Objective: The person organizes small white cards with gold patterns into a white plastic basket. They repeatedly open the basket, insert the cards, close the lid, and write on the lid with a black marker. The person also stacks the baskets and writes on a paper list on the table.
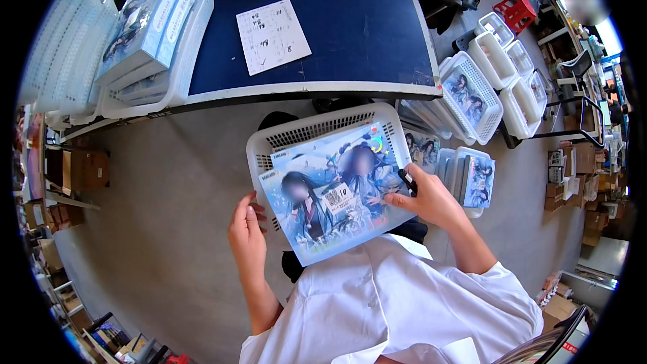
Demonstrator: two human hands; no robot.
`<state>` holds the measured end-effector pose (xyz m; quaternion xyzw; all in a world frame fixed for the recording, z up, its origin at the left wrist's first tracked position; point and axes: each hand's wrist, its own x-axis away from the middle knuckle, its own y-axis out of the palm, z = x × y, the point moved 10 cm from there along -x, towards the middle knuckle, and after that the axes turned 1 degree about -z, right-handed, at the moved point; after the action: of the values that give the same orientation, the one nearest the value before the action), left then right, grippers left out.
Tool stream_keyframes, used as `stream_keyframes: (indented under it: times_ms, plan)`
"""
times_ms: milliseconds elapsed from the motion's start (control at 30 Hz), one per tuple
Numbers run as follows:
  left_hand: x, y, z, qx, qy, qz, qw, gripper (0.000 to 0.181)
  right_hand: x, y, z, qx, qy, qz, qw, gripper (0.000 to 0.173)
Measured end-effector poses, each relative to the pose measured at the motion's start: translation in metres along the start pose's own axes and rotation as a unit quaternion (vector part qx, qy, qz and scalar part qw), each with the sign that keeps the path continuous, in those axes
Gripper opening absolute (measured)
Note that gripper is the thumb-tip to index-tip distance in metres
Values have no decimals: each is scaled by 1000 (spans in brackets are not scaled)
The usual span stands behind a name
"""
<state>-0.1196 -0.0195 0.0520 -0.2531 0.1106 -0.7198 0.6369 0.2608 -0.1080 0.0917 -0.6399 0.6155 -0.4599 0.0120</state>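
A white perforated plastic basket (323,124) is in front of my body, below the table edge. Two pale-blue illustrated boxes lie in it; the upper box (323,232) is tilted, overhangs the near side and bears a white label with a printed code (337,198). Part of the lower box (303,147) shows behind it. My left hand (247,225) is at the left side of basket and box, its fingers curled and partly hidden; whether they grip is unclear. My right hand (429,199) has a small black object (407,182) at its fingers, its thumb over the upper box.
On the blue table (354,25) lies a sheet of paper (273,35) with handwriting. Stacked baskets (65,55) and one holding boxes (146,25) stand at its left. More white baskets (472,96), boxes (478,182) and a red stool (515,12) are to the right.
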Motion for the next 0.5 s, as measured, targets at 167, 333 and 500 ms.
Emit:
stream_keyframes:
  times_ms: [167, 333, 500]
  plan:
    - [22, 33, 6, 216, 81, -68, 971, 63, -9, 5, 1, -72, -50, -24, 996, 64]
    - [34, 31, 50, 194, 63, -35, 978, 63, -4, -4, 10, -153, -69, -26, 985, 57]
    - [19, 42, 44, -69, 117, -26, 990, 60, -6, -14, 6, 83, -5, -26, 996, 55]
